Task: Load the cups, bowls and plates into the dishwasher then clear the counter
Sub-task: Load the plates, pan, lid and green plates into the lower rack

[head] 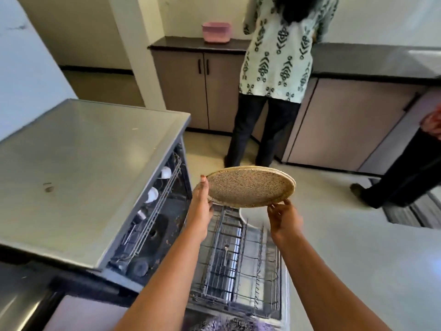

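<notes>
A round speckled tan plate (249, 186) hangs tilted in the air above the pulled-out lower rack (236, 266) of the open dishwasher (152, 225). My left hand (200, 201) grips its left rim, thumb on the upper face. My right hand (284, 217) holds the right rim from below with its fingertips. A white plate (245, 217) stands at the far end of the lower rack, mostly hidden behind the tan plate. White cups (165, 172) sit upside down in the upper rack inside the machine.
The grey dishwasher top (78, 168) fills the left. One person (274, 75) stands at the dark far counter (198, 44), where a pink tub (216, 32) sits. Another person's dark leg (401, 173) is at the right edge. Pale floor lies beyond the rack.
</notes>
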